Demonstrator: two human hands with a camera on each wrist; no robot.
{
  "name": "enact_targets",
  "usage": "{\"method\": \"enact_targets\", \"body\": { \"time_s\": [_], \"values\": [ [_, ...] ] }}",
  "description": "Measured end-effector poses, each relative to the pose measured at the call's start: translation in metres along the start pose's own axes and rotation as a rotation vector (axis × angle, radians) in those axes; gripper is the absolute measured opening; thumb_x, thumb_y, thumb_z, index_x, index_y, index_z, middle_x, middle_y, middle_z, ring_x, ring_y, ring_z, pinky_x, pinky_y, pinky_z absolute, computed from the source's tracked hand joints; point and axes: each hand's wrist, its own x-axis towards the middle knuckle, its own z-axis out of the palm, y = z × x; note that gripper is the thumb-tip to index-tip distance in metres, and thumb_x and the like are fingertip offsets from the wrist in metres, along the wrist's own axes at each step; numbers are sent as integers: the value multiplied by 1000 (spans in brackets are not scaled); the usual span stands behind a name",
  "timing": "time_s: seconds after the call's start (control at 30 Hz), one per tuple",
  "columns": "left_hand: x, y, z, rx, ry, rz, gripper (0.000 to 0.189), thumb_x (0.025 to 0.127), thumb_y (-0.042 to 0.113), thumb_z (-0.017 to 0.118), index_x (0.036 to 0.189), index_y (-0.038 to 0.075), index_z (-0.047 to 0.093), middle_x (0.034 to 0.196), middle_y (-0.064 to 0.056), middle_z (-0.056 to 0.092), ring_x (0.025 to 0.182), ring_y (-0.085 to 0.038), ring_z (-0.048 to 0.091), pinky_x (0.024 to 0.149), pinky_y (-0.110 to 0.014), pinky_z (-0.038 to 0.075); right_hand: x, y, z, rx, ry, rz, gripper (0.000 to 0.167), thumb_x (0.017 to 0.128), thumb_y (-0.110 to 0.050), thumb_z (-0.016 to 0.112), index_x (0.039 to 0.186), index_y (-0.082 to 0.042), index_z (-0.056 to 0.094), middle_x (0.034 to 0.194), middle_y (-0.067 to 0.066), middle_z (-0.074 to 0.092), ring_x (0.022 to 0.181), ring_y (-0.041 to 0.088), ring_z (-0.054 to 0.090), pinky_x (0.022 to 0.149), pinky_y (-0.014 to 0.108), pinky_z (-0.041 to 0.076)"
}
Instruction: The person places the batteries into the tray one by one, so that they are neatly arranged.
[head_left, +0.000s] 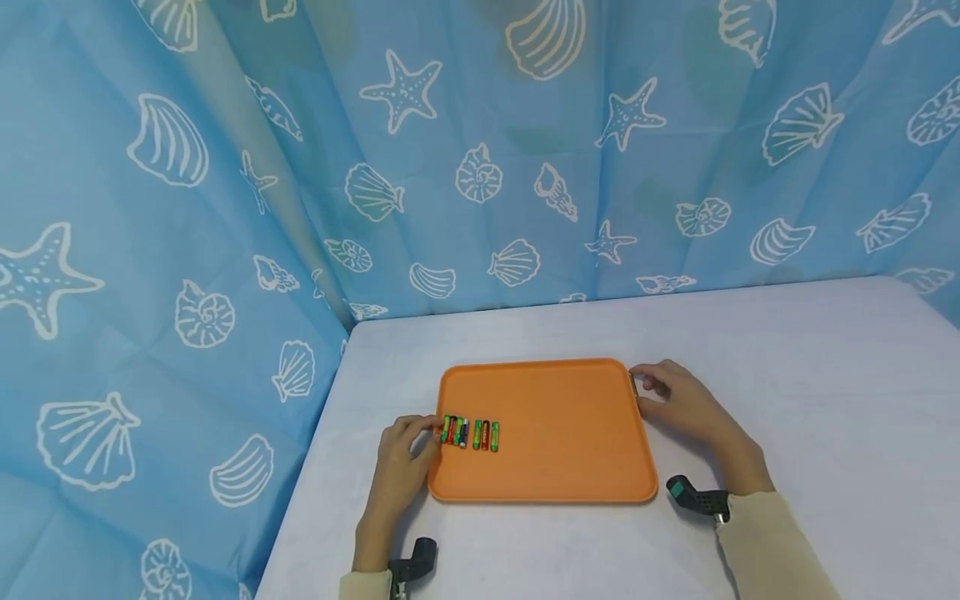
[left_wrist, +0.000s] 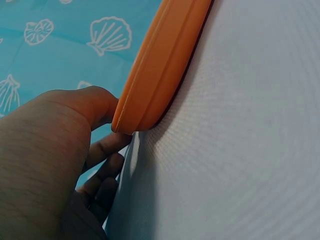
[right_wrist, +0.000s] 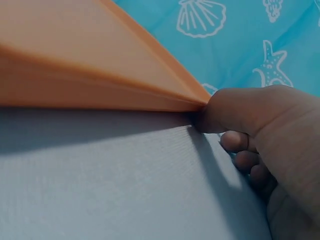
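Observation:
On the white table lies an orange tray [head_left: 555,433]. Several small batteries [head_left: 452,430], green, red and dark blue, stand side by side near its left edge. A little to their right is a second group of 3 batteries [head_left: 485,436], two green and one red. My left hand [head_left: 401,464] grips the tray's left edge; in the left wrist view the thumb [left_wrist: 102,105] touches the rim. My right hand [head_left: 690,408] holds the opposite edge near the far right corner. A narrow dark strip shows between its thumb and index finger; what it is I cannot tell.
A blue curtain [head_left: 480,225] with white shells and starfish hangs behind the table and along its left side. White cloth [head_left: 540,550] covers the table. Each wrist wears a small dark camera, such as the right wrist camera [head_left: 697,497].

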Motion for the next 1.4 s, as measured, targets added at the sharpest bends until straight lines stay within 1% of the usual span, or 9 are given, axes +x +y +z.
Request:
{"method": "enact_targets", "body": {
  "time_s": [0.13, 0.37, 0.5, 0.6, 0.77, 0.9, 1.03, 1.23, 1.4],
  "values": [
    [2, 0, 1, 5, 0, -4, 23, 97, 24, 66, 119, 26, 71, 122, 2, 58, 123, -24, 46, 105, -52, 41, 0, 0, -1, 3, 8, 14, 46, 89, -23, 72, 130, -4, 60, 101, 6, 55, 96, 26, 51, 89, 48, 47],
    [4, 3, 2, 14, 2, 10, 22, 97, 24, 66, 118, 25, 71, 122, 1, 58, 122, -24, 46, 105, -51, 41, -1, 0, -1, -8, 12, 33, 51, 90, -26, 71, 134, -5, 57, 103, 7, 53, 101, 29, 52, 97, 53, 47],
    [6, 6, 1, 17, 4, 23, 22, 97, 23, 66, 119, 25, 71, 123, 1, 58, 122, -24, 46, 105, -51, 40, -1, -1, -1, -23, 18, 54, 51, 91, -29, 71, 134, -6, 57, 102, 6, 52, 101, 28, 50, 97, 54, 46],
    [6, 7, 0, 21, 5, 24, 23, 97, 24, 66, 119, 25, 71, 123, 1, 58, 123, -24, 46, 105, -51, 40, -1, -1, -1, -15, 29, 47, 49, 90, -28, 72, 132, -6, 59, 101, 6, 52, 99, 28, 49, 94, 52, 46],
    [6, 6, 0, 18, 4, 15, 23, 97, 23, 66, 119, 25, 71, 122, 1, 58, 122, -25, 46, 104, -52, 41, -1, 0, 0, -17, 21, 36, 51, 90, -29, 71, 134, -6, 58, 101, 5, 53, 101, 28, 48, 97, 55, 44],
    [4, 3, 2, 9, 1, 11, 23, 97, 23, 66, 119, 26, 71, 122, 1, 58, 122, -25, 46, 104, -52, 42, -1, 1, 2, -34, 5, 15, 53, 91, -29, 70, 136, -5, 56, 101, 4, 52, 101, 28, 47, 97, 57, 43],
    [2, -2, 3, 6, 4, 18, 23, 97, 22, 66, 119, 26, 71, 122, 1, 58, 122, -25, 46, 103, -52, 42, -3, 0, 3, -20, 13, 6, 51, 89, -27, 71, 133, -4, 58, 100, 3, 53, 101, 27, 48, 98, 57, 43],
    [-2, -5, 3, -5, 15, 30, 23, 96, 19, 67, 118, 24, 72, 121, 1, 59, 119, -25, 48, 101, -52, 43, -6, 0, 3, 38, 59, 5, 46, 87, -26, 76, 124, -5, 61, 97, 3, 55, 95, 25, 52, 87, 47, 49],
    [-2, -2, 3, -3, 29, 28, 22, 96, 20, 68, 117, 25, 72, 121, 2, 59, 119, -23, 47, 101, -52, 44, -7, -1, 1, 63, 94, 52, 45, 87, -26, 76, 124, -6, 60, 96, 3, 57, 91, 22, 51, 80, 40, 47]
  ]
}}
